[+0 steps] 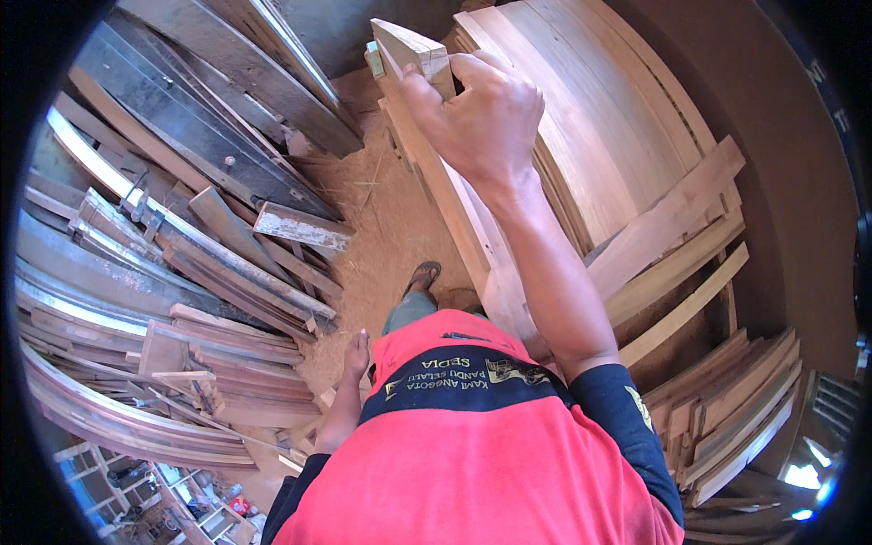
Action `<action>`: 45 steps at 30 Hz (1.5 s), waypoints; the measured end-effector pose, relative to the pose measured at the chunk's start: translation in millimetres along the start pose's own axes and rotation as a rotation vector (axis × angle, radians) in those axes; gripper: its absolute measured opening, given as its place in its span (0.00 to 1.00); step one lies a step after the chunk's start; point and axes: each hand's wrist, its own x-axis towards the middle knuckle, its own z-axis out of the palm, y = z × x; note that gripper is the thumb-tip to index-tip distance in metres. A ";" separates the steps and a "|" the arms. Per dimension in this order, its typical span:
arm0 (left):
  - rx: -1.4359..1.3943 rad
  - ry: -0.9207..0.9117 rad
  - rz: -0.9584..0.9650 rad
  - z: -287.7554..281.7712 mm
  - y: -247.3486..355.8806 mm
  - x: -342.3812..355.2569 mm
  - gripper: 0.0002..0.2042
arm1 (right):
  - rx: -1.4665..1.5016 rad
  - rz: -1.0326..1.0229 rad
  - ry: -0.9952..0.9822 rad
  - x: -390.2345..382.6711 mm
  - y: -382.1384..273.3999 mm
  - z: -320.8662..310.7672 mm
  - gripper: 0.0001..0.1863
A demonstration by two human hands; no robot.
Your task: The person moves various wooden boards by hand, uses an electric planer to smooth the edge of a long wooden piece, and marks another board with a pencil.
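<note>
My right hand [481,113] is closed around the end of a pale wooden piece [409,44], its thumb on the near left side. The piece has a slanted top face and a squared end. It sits above the far end of a long light-coloured wooden beam [454,213]; whether the two touch, I cannot tell. A small greenish bit [374,60] shows at its left edge. My left hand [357,354] hangs low at my left side with nothing in it, fingers loosely extended, near stacked boards.
Wide pale planks [581,109] lie on the right, with a crossing board [668,213] over them. Dark and reddish timber [173,236] is stacked along the left. More boards [736,409] stand at lower right. Sawdust covers the floor [372,213] around my sandalled foot [424,275].
</note>
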 end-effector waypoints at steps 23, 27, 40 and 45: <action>-0.377 -0.168 0.329 57.6 398.1 250.5 0.42 | -0.336 0.618 -0.764 -320.9 136.3 -16.8 0.22; -0.239 0.101 0.272 68.5 467.9 351.2 0.57 | -0.254 0.651 -0.906 -283.4 130.6 -17.6 0.23; -0.844 -0.165 0.020 74.0 477.6 405.4 0.32 | 0.003 1.028 -0.783 -206.8 246.6 157.4 0.23; -0.884 -0.087 0.001 17.8 445.5 370.5 0.29 | -0.084 0.685 -0.969 -163.1 250.0 263.0 0.30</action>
